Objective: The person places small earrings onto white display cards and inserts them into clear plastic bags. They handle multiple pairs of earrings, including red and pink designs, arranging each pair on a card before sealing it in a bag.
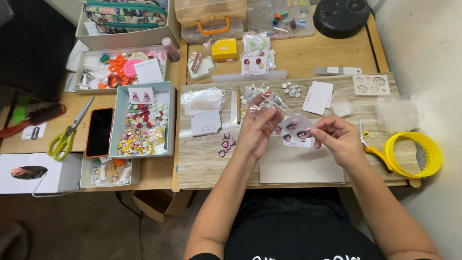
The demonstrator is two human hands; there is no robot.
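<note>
Both hands are raised over a wooden work board (207,159). My left hand (257,130) pinches the upper end of a small clear plastic bag (294,123). My right hand (339,137) grips the same bag at its lower right. Inside the bag sits a white card carrying small dark-and-pink earrings (296,130). Several loose pink and dark charms (226,143) lie on the board just left of my left hand. A stack of white cards (206,123) rests further left, under a pile of clear bags (202,98).
A teal tray (168,120) of small colourful pieces, a phone (99,131) and green scissors (67,135) lie to the left. Yellow-handled pliers (375,151) and a yellow ring (416,154) sit at the right. Storage boxes (211,19) and a black round device (340,17) line the back.
</note>
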